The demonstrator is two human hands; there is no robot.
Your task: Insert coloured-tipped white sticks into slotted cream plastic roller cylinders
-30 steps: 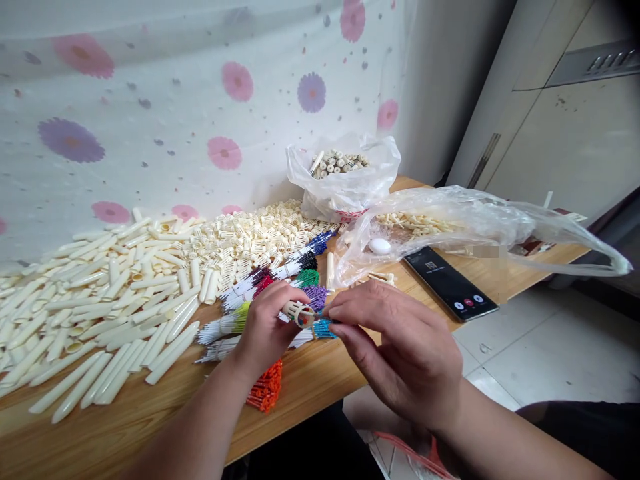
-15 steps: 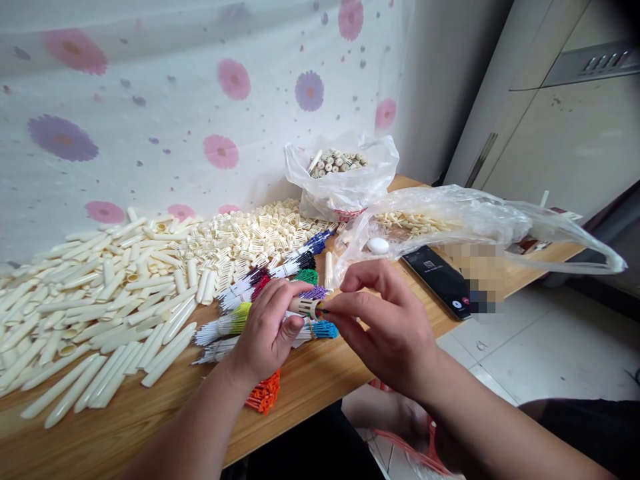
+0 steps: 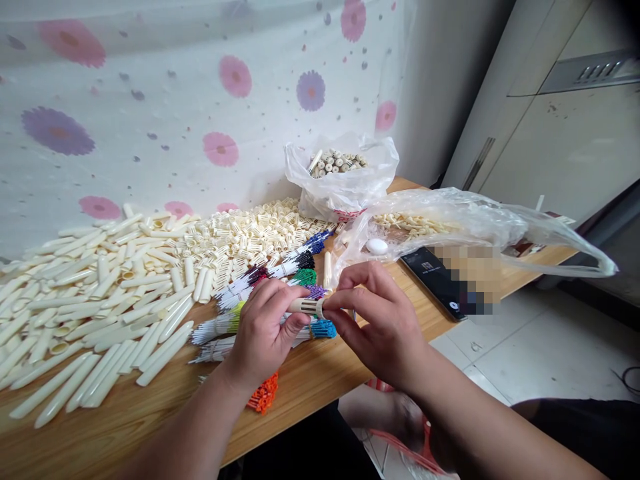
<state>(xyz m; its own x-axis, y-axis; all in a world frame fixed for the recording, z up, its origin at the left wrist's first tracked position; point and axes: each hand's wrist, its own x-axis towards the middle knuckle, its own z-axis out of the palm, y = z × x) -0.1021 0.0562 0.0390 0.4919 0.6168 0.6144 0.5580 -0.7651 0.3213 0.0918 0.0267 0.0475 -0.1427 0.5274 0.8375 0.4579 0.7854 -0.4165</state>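
Observation:
A cream slotted pen barrel [image 3: 305, 306] lies level in my left hand [image 3: 266, 327], gripped between thumb and fingers. At its right end my right hand [image 3: 383, 323] pinches the cream end piece with thumb and fingertips, partly hiding it. Under and behind the hands are bundles of white pen refills with coloured tips: blue [image 3: 320, 239], green [image 3: 304, 277], purple [image 3: 317, 292], light blue [image 3: 323, 329] and orange [image 3: 263, 393]. The bundle with yellow tips [image 3: 235, 318] is partly covered by my left hand.
Long cream pen tubes [image 3: 100, 320] heap on the left of the wooden table [image 3: 165, 427]. Short slotted pieces [image 3: 245, 233] pile at the back. A plastic bag [image 3: 325, 197] holds assembled barrels; another bag [image 3: 480, 213] lies by small cream parts [image 3: 415, 225]. A phone [image 3: 433, 280] is at right.
The coloured pieces that showed at the barrel's right end are now out of sight, and a cream ring shows there. My right hand has shifted slightly left; the view has moved a little.

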